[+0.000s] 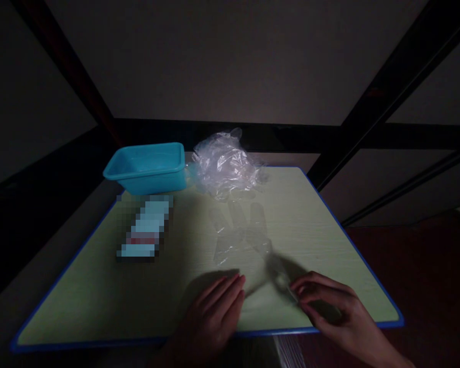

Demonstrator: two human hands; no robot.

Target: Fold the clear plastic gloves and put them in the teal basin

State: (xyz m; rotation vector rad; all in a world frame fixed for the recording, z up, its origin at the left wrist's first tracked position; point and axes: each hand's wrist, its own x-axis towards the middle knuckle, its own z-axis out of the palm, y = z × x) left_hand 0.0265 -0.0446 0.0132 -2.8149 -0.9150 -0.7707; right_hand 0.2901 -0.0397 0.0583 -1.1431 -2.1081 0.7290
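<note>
Plastic glove: clear and thin, the glove (245, 237) is spread over the middle of the table, its fingers pointing to the far side, its cuff end towards the right hand.
Right hand: the thumb and fingertips of the right hand (297, 296) pinch closed on the glove's cuff end, above the near right part of the tabletop.
Left hand: palm down, fingers straight and together, the left hand (218, 312) reaches over the near edge; whether film lies under it cannot be told.
Table: the pale table (310, 230) has a blue rim; a strip of surface runs between the right hand and the right edge, a wider one between the phone-like object and the glove.
Basket: the blue basket (153, 176) stands at the far left corner.
Plastic heap: the crumpled clear heap (226, 163) sits at the far edge, just beside the basket.
Blurred item: the phone-like object (147, 227) lies nearer than the basket, by the left edge.
</note>
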